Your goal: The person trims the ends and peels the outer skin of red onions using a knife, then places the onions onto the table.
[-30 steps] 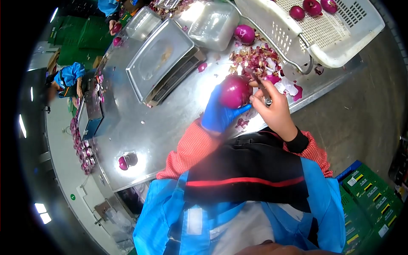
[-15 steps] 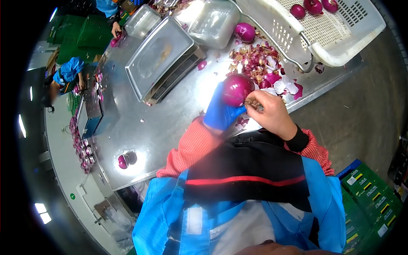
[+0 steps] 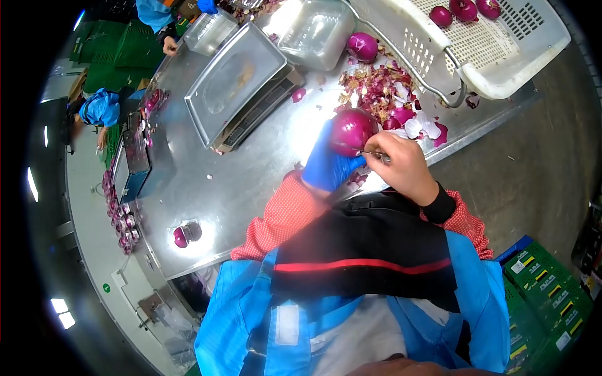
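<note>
A large, glossy red onion (image 3: 353, 130) rests in my left hand (image 3: 327, 164), which wears a blue glove and is wrapped round its left and lower side. My bare right hand (image 3: 401, 164) is closed on a small knife (image 3: 378, 154), whose blade reaches the onion's lower right side. Most of the knife's handle is hidden in my fingers. Just beyond the onion lies a heap of red and papery onion skins (image 3: 376, 91) on the metal table (image 3: 251, 182). Another onion (image 3: 362, 47) sits behind the heap.
A white perforated crate (image 3: 501, 84) with several onions stands at the back right. Left of the skins are a scale (image 3: 241, 81) and clear plastic containers (image 3: 316, 34). A wrapped onion (image 3: 182, 237) lies near the front left. Two people work at the far left. Green crates (image 3: 545, 282) are stacked at lower right.
My right hand has turned and lowered the knife from above the onion to its lower right side. At the far left, a co-worker's hand has let go of an onion.
</note>
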